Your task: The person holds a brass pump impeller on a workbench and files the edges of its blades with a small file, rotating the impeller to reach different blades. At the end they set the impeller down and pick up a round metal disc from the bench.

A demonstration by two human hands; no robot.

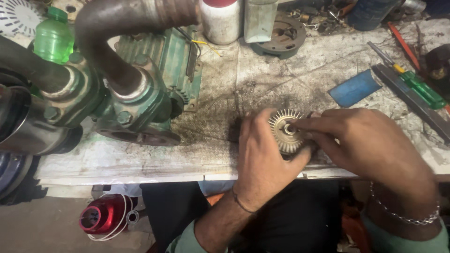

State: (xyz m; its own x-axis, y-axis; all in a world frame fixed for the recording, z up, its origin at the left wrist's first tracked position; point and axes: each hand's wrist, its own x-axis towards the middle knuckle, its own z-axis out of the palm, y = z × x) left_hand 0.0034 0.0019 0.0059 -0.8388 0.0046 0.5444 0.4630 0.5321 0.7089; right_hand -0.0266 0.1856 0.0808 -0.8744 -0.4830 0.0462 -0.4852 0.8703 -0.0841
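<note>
A round brass impeller (284, 131) with many radial vanes sits near the front edge of the dirty workbench (262, 79). My left hand (263, 157) wraps around its left and lower side and holds it. My right hand (370, 140) reaches in from the right, its fingertips pressed on the impeller's centre hub; whether they pinch a small part there is hidden.
A green pump body (140, 93) with dark curved pipes fills the left of the bench. A blue flat piece (355, 87), a green-handled screwdriver (412, 79), a white container (220, 21), a green bottle (54, 37) and a round metal cover (281, 37) lie behind. A red part (103, 216) sits on the floor.
</note>
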